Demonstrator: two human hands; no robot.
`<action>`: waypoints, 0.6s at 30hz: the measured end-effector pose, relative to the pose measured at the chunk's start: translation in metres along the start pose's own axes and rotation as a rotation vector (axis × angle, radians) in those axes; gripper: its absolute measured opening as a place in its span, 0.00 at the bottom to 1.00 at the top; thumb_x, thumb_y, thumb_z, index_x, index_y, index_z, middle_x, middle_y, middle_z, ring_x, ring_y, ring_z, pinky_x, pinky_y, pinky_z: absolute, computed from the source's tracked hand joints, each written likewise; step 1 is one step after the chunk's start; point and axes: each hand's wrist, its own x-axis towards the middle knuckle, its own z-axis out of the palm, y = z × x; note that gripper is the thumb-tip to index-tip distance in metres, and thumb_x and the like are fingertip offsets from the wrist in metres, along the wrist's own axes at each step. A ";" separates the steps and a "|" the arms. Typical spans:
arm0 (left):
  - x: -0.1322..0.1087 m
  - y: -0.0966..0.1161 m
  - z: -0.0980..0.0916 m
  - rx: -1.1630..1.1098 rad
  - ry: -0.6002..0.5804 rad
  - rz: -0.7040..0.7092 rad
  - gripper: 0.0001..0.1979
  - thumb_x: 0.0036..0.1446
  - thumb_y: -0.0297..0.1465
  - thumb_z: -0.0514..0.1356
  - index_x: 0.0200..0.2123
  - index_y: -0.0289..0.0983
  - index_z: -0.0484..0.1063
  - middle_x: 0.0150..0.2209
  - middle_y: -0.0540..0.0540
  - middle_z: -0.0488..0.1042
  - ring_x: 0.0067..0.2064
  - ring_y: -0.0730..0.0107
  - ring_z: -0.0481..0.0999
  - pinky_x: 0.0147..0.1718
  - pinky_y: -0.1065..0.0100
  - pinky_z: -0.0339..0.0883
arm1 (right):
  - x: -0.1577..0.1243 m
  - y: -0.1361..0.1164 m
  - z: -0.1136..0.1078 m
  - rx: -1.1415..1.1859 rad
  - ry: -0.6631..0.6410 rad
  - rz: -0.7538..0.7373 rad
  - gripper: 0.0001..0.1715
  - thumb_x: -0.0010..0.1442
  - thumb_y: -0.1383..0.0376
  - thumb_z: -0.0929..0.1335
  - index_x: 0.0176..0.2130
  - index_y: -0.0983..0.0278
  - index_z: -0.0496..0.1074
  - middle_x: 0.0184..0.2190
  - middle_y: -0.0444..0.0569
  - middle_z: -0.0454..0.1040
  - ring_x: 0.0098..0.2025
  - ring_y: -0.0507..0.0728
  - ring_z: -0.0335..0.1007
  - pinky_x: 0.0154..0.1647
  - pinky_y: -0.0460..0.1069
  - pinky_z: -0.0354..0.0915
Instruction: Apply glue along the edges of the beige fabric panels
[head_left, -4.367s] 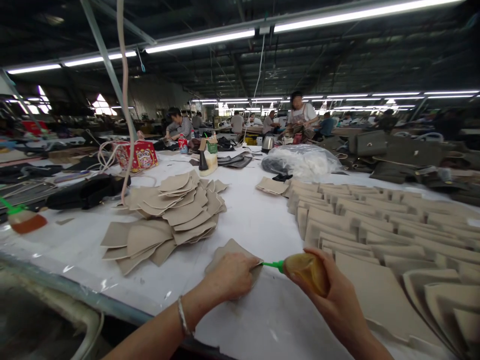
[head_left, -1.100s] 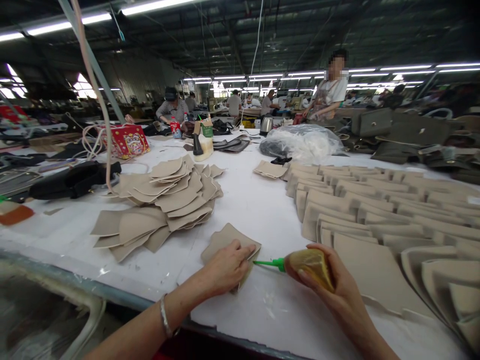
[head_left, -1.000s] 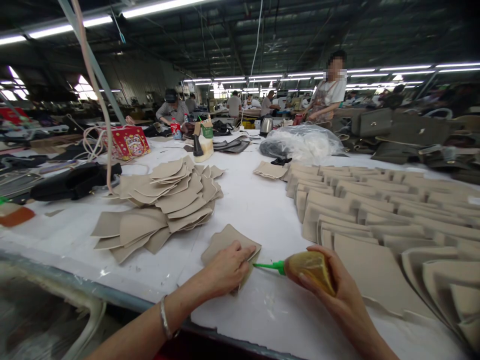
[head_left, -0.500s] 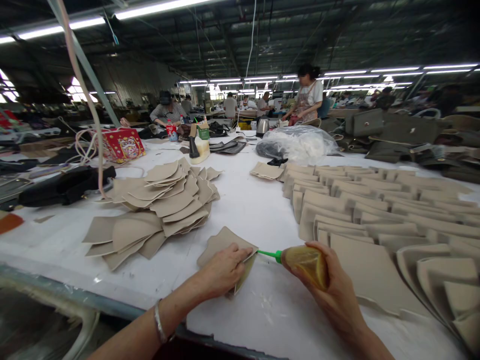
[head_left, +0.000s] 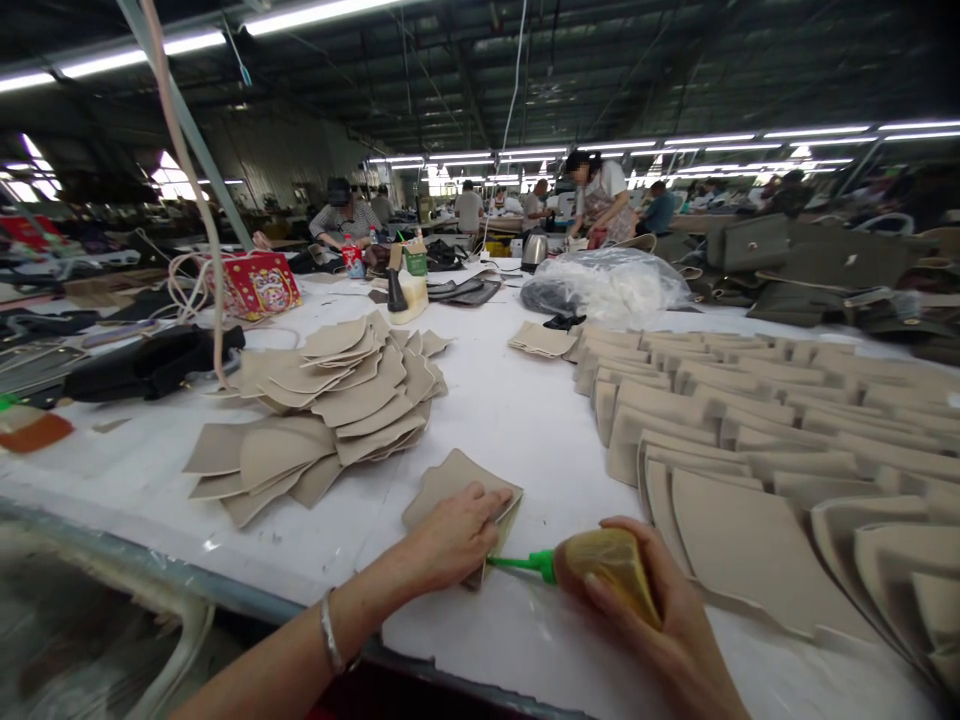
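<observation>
My left hand (head_left: pixel 461 530) holds a folded beige leather-like piece (head_left: pixel 448 478) on the white table, its fingers pressed along the fold near the right corner. The underside of the fold is partly hidden by that hand. In my right hand (head_left: pixel 660 620) is a squeeze bottle (head_left: pixel 604 570) of yellowish-brown fluid, gripped around its body and tilted on its side. Its thin green nozzle (head_left: pixel 521 562) points left, with the tip at the lower right edge of the piece, just beside my left hand.
A loose heap of beige pieces (head_left: pixel 360 390) lies to the left. Overlapping rows of such pieces (head_left: pixel 750 470) cover the right side. Farther back are a plastic bag (head_left: pixel 611 285), a red box (head_left: pixel 259 285) and a kettle (head_left: pixel 534 250). Another person (head_left: pixel 600 200) stands behind the table.
The nozzle tip has moved from the piece's right corner down along its edge toward me. My right hand has come nearer with the bottle. My left hand still holds the piece.
</observation>
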 end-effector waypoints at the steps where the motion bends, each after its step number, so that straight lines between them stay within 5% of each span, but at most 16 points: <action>1: -0.001 0.000 0.000 0.006 0.004 -0.002 0.27 0.59 0.30 0.45 0.62 0.41 0.58 0.49 0.43 0.69 0.48 0.60 0.70 0.52 0.59 0.62 | -0.004 -0.002 0.002 0.015 -0.012 0.019 0.26 0.57 0.48 0.68 0.49 0.56 0.62 0.39 0.43 0.70 0.39 0.59 0.67 0.40 0.49 0.61; 9: -0.003 0.005 0.000 0.008 0.044 -0.040 0.27 0.58 0.30 0.45 0.62 0.41 0.59 0.44 0.43 0.69 0.44 0.61 0.72 0.48 0.61 0.64 | -0.007 -0.004 0.003 0.032 0.099 0.061 0.28 0.54 0.48 0.69 0.49 0.60 0.63 0.42 0.45 0.69 0.42 0.60 0.67 0.44 0.49 0.59; 13: -0.002 0.005 0.002 -0.009 0.063 -0.050 0.27 0.58 0.30 0.46 0.61 0.40 0.61 0.46 0.42 0.69 0.46 0.60 0.71 0.49 0.61 0.63 | -0.007 -0.004 0.003 0.091 0.026 0.075 0.29 0.54 0.47 0.70 0.48 0.60 0.64 0.38 0.44 0.72 0.38 0.59 0.68 0.40 0.48 0.62; 18: -0.006 0.000 -0.003 -0.098 0.167 -0.082 0.21 0.59 0.33 0.49 0.54 0.37 0.69 0.44 0.44 0.72 0.46 0.64 0.71 0.49 0.68 0.61 | -0.005 -0.001 -0.003 0.606 -0.002 0.339 0.32 0.48 0.50 0.75 0.47 0.61 0.67 0.38 0.48 0.76 0.40 0.61 0.72 0.41 0.50 0.66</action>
